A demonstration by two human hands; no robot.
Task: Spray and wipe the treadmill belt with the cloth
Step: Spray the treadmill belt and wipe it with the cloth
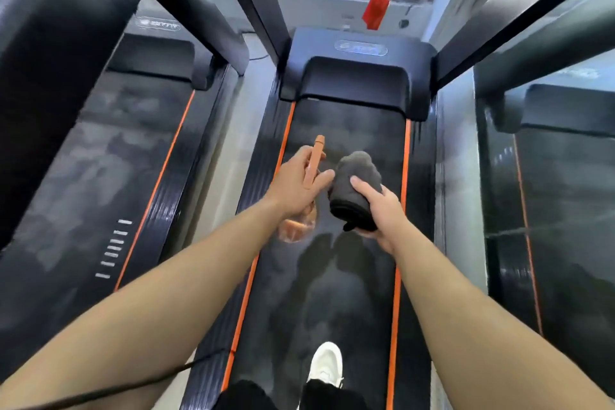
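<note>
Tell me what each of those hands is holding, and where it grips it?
The left hand grips an orange spray bottle around its neck, below the nozzle. The right hand holds a folded dark grey cloth by its lower end.

**Around the machine**

A red tag (pixel 375 12) hangs on a cord above the motor hood (pixel 357 76). A neighbouring treadmill (pixel 109 176) stands to the left, another (pixel 565 193) to the right, both dark with orange trim. A white shoe (pixel 326 364) shows at the bottom, and a black cable (pixel 139 383) crosses the lower left.
</note>
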